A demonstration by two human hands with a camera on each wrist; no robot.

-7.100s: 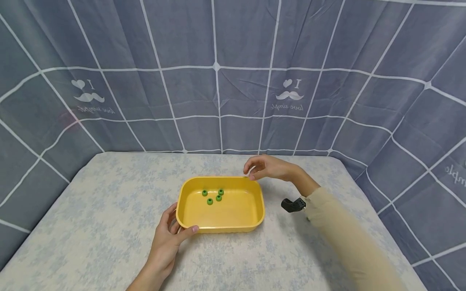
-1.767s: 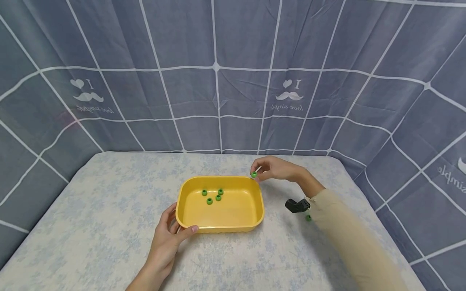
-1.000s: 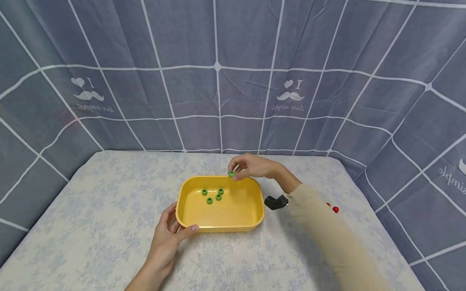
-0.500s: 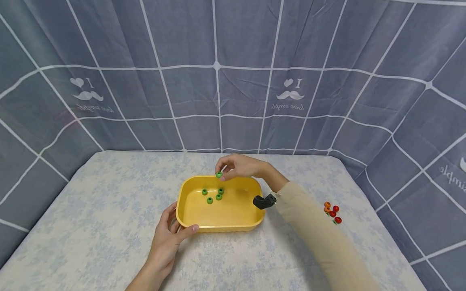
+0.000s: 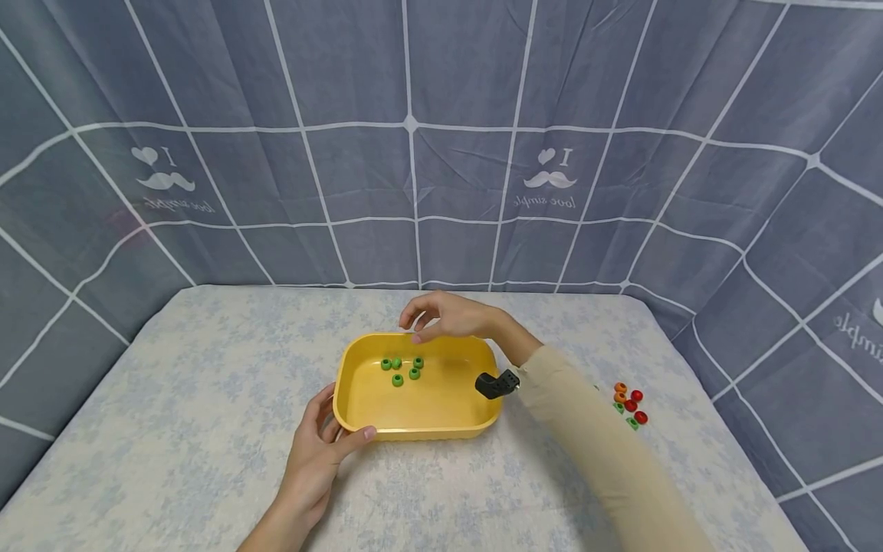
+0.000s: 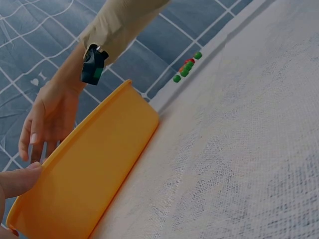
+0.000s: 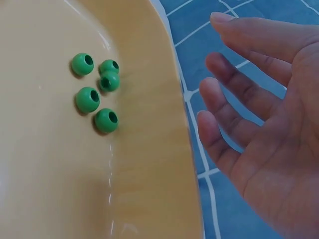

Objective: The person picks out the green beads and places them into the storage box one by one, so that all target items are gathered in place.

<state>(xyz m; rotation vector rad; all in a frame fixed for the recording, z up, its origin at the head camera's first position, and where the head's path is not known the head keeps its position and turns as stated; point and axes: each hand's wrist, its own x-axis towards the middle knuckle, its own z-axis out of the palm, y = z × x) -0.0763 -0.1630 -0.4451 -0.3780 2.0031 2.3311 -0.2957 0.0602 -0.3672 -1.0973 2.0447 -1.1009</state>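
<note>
Hovering above the far rim of the yellow tray [image 5: 359, 414], the right hand [image 5: 451, 317] has its fingers [image 7: 239, 94] spread loose and holds nothing. Five green beads [image 5: 402, 369] lie clustered on the tray floor near the far wall, some touching. Left hand [image 5: 320, 452] grips the near left corner of the tray, thumb over the rim, steadying it on the counter [image 5: 172, 429]. A small heap of loose beads [image 5: 629, 406], orange, red and green, sits well apart to the right. Judged step: one bead just placed, hand empty between picks. Next move likely calls for reaching right to the heap and pinching a single green bead out from among the other colours.
</note>
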